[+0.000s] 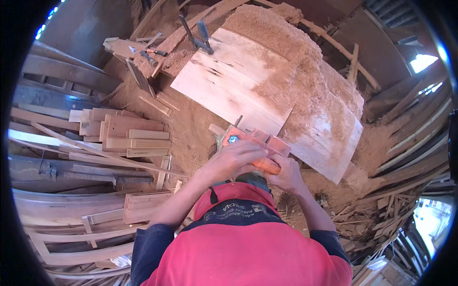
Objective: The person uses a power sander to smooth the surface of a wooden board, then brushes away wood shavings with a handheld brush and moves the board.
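Note:
In front of my body I hold a reddish, box-shaped tool [275, 144] that looks like a planer, with an orange handle [266, 166]. My right hand [286, 174] wraps round the handle end. My left hand [238, 156] lies across the tool's left part, its fingers curled over the body; the hand hides some of it. Just beyond the tool are a pale wooden panel [205, 78] with dark marks and another pale panel [346, 148]. Shavings [296, 71] cover much of both. A blue-handled clamp [203, 35] grips the left panel's far edge.
Stacked wood pieces [136, 133] and long boards [67, 200] fill the left side. Small hand tools [151, 57] rest on a wooden surface at the far left. Offcuts [372, 219] lie at the lower right, with curved boards [420, 148] along the right. Sawdust covers the floor.

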The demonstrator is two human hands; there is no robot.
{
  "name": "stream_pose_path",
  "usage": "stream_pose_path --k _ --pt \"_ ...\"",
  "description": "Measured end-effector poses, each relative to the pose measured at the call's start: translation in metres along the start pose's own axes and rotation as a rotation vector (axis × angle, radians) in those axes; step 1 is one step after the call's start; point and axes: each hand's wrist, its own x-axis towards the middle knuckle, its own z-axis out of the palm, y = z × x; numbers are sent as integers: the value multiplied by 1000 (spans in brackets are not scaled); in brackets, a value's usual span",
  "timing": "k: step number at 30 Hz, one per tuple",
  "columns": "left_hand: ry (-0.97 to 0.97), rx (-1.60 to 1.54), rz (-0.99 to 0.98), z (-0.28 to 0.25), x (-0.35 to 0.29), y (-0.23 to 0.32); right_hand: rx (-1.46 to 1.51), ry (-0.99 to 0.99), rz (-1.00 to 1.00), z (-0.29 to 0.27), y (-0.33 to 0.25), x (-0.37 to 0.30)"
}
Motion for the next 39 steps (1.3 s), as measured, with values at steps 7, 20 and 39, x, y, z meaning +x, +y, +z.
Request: stream_pose_path --k 7,20,39 --pt "682 -167 -1045 159 -50 -60 132 -8 77 -12 108 -23" --pt "646 -250 -1292 222 -3 -52 152 21 111 -14 162 -38" --pt "870 -439 -1230 146 -61 -155 108 19 44 46 78 73"
